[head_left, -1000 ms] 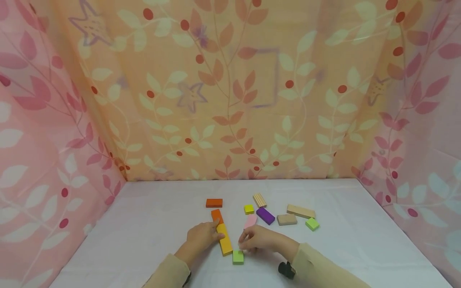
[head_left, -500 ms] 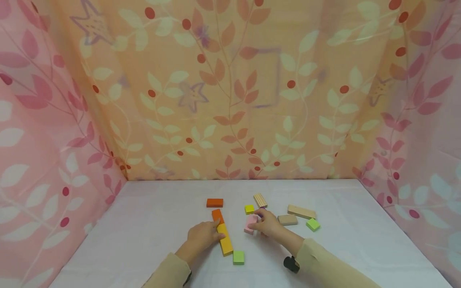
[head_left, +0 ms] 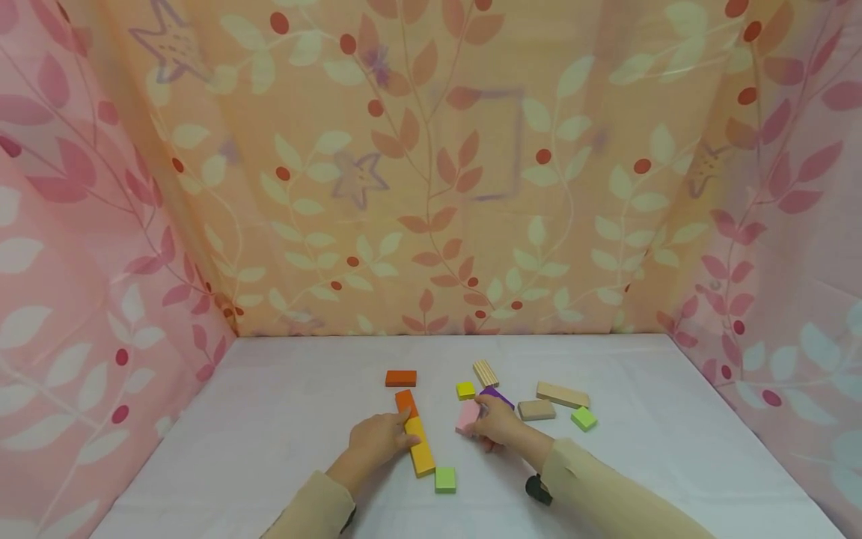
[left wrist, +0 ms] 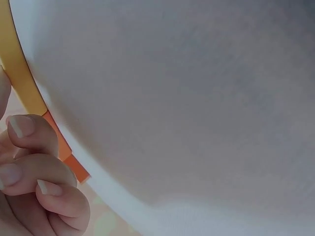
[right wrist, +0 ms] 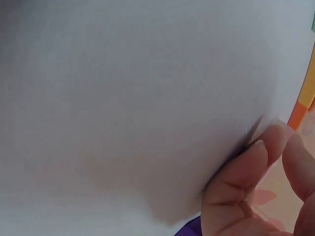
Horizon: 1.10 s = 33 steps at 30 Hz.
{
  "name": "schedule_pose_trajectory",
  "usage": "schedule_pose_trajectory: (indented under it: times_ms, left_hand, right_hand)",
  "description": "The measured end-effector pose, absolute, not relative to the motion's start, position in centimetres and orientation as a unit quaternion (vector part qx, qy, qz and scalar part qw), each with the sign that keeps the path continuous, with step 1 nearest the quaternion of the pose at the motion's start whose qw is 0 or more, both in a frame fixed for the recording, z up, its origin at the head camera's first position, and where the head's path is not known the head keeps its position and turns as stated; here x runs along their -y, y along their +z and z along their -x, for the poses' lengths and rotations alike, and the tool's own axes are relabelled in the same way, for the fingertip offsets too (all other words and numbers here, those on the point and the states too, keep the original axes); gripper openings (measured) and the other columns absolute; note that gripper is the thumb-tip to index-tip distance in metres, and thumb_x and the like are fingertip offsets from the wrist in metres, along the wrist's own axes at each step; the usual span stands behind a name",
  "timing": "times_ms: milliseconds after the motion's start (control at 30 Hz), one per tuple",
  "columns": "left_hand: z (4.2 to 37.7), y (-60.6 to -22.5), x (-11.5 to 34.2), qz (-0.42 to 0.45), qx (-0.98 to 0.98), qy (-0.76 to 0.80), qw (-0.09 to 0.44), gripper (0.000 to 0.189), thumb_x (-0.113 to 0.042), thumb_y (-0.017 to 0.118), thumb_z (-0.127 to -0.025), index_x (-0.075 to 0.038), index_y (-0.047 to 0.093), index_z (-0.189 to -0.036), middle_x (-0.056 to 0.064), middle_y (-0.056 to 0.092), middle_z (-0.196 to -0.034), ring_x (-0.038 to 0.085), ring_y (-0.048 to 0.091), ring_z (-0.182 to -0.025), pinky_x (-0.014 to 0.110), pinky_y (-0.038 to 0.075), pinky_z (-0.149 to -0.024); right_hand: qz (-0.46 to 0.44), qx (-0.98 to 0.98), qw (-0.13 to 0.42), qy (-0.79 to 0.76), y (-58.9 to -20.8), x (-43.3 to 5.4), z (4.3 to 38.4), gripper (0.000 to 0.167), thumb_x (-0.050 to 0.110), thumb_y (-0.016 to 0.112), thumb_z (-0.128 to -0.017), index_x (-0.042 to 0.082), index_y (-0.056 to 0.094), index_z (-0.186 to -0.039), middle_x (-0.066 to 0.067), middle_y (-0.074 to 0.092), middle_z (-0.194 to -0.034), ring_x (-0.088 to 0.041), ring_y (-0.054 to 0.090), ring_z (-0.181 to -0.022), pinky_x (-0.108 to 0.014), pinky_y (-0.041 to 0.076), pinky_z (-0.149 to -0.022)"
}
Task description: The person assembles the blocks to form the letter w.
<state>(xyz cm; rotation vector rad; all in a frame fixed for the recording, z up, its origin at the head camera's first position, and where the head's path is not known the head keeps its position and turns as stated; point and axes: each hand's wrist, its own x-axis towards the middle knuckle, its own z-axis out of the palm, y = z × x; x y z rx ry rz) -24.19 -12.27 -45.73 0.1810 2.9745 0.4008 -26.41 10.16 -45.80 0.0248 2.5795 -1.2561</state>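
Note:
My left hand point(head_left: 378, 442) lies at the left side of a slanting row, its index finger and thumb gripping the upper yellow block point(head_left: 420, 430). An orange block point(head_left: 406, 403) sits at that row's far end, a darker yellow block point(head_left: 423, 460) at its near end. In the left wrist view the other fingers point(left wrist: 42, 169) curl beside the row. My right hand point(head_left: 500, 424) pinches a pink block point(head_left: 468, 416) by its right side; in the right wrist view thumb and index fingertips nearly meet. A purple block point(head_left: 498, 395) is partly hidden behind that hand.
A light green block point(head_left: 445, 480) touches the row's near corner. Beyond the row lies a red-orange block point(head_left: 400, 378). Toward the back right are a small yellow block point(head_left: 465, 390), a ridged wooden block point(head_left: 485, 373), plain wooden blocks point(head_left: 563, 394) and another green block point(head_left: 584, 418).
My right hand has moved from beside the near green block up to the pink block and taken hold of it. The left hand has stayed on the row.

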Motion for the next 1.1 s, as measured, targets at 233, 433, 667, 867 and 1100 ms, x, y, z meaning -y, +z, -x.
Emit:
schedule_pose_trajectory:
  times_ms: [233,433,667,867,1100]
  left_hand:
    - [24.1,-45.7,12.2,-0.056,-0.987,0.13,0.072,0.063,-0.051,0.07,-0.083,-0.013,0.062,-0.133,0.011,0.068,-0.116,0.03,0.063,-0.104,0.043,0.052,-0.072]
    - [24.1,-45.9,12.1,-0.051,-0.986,0.138,0.076,0.063,-0.052,0.07,-0.083,-0.014,0.061,-0.133,0.011,0.068,-0.116,0.03,0.063,-0.103,0.042,0.052,-0.072]
    - [24.2,-46.1,12.2,-0.055,-0.987,0.133,0.073,0.065,-0.054,0.067,-0.084,-0.015,0.06,-0.135,0.01,0.067,-0.119,0.031,0.063,-0.107,0.044,0.052,-0.073]
    - [24.1,-46.0,12.1,-0.051,-0.987,0.135,0.077,0.066,-0.054,0.068,-0.083,-0.016,0.059,-0.136,0.01,0.067,-0.121,0.031,0.062,-0.109,0.044,0.052,-0.074]
    - [24.3,-46.0,12.2,-0.049,-0.987,0.133,0.074,0.066,-0.054,0.068,-0.084,-0.016,0.058,-0.137,0.01,0.067,-0.12,0.031,0.062,-0.109,0.045,0.052,-0.075]
  right_hand:
    - [-0.014,-0.89,0.139,-0.433,-45.7,-10.1,26.7,0.062,0.012,0.081,-0.08,0.003,0.049,-0.131,-0.011,0.056,-0.078,-0.012,0.047,-0.045,-0.021,0.044,-0.043]
    - [0.004,-0.879,0.121,-0.46,-46.1,-10.0,26.9,0.06,0.003,0.083,-0.075,0.006,0.048,-0.123,-0.013,0.055,-0.096,-0.018,0.051,-0.059,-0.024,0.046,-0.051]
    - [0.011,-0.864,0.114,-0.489,-46.1,-10.2,26.7,0.055,-0.001,0.081,-0.075,0.004,0.051,-0.12,-0.011,0.055,-0.096,-0.021,0.054,-0.074,-0.027,0.051,-0.058]
    - [0.021,-0.84,0.15,-0.521,-45.4,-10.8,25.5,0.051,-0.001,0.079,-0.078,0.001,0.051,-0.12,-0.012,0.059,-0.081,-0.018,0.06,-0.063,-0.028,0.054,-0.059]
    - [0.057,-0.823,0.192,-0.531,-45.3,-11.1,24.2,0.047,-0.002,0.077,-0.08,0.002,0.05,-0.118,-0.01,0.059,-0.078,-0.017,0.059,-0.061,-0.028,0.055,-0.06]
